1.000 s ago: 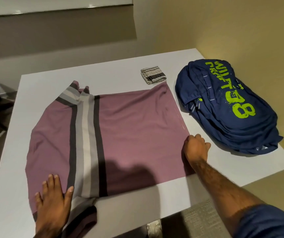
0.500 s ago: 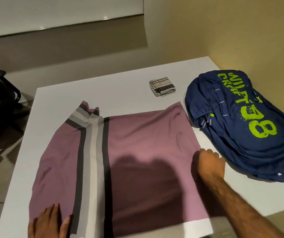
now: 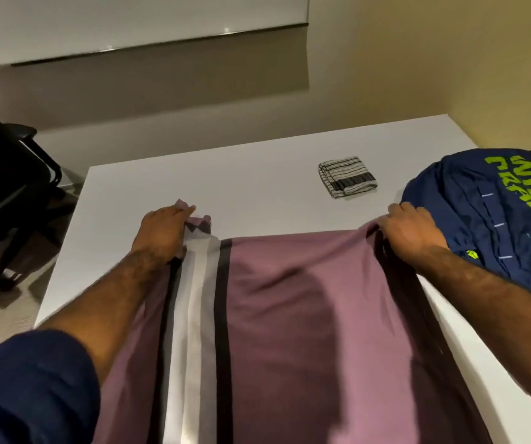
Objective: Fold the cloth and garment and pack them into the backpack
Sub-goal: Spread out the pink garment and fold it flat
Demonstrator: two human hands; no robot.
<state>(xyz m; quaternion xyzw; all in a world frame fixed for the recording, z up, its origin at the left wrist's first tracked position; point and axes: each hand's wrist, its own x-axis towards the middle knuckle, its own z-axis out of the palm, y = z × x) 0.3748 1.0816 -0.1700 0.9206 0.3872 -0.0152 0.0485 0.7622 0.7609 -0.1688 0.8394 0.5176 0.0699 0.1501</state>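
Note:
A mauve garment (image 3: 289,315) with grey, white and dark stripes lies spread on the white table (image 3: 251,174). My left hand (image 3: 161,232) pinches its far left corner by the stripes. My right hand (image 3: 413,230) grips the far right corner, where the fabric bunches up. A small folded striped cloth (image 3: 347,181) lies on the table beyond the garment. The navy backpack (image 3: 498,219) with lime green lettering lies at the right, just behind my right hand.
A black chair (image 3: 4,187) stands on the floor left of the table. A yellow wall runs close along the right side behind the backpack. The table's far edge faces a grey wall.
Both hands have moved from the garment's near edge and right side up to its far corners and taken hold of them. The camera has leaned forward over the table.

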